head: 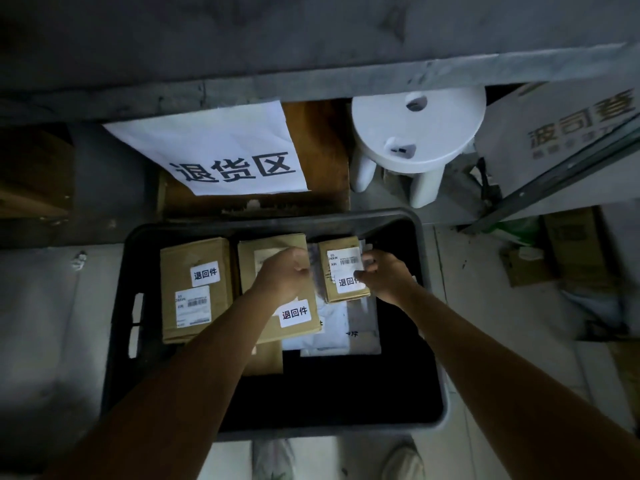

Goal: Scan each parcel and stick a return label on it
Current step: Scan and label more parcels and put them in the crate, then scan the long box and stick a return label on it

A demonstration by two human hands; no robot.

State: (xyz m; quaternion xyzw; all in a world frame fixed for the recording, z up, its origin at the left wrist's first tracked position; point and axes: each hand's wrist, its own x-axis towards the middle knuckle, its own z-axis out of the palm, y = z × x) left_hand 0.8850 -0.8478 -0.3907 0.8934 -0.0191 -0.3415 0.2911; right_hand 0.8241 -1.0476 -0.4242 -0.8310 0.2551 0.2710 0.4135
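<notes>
The small brown cardboard parcel (341,271) is being gripped at its right edge by the right hand (384,275), inside the black plastic crate (117,289). The left hand (284,271) is being held curled beside it; whether anything is being pinched cannot be told. The white return label (347,281) is at risk of being creased or lifted if it is pressed unevenly.

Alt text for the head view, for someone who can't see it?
Two bare hands reach into a black crate of labelled parcels: the right hand holds the small box by its edge, the left hand, fingers curled, is over the middle box. A third box lies at left; a paper sign and white stool stand behind.
</notes>
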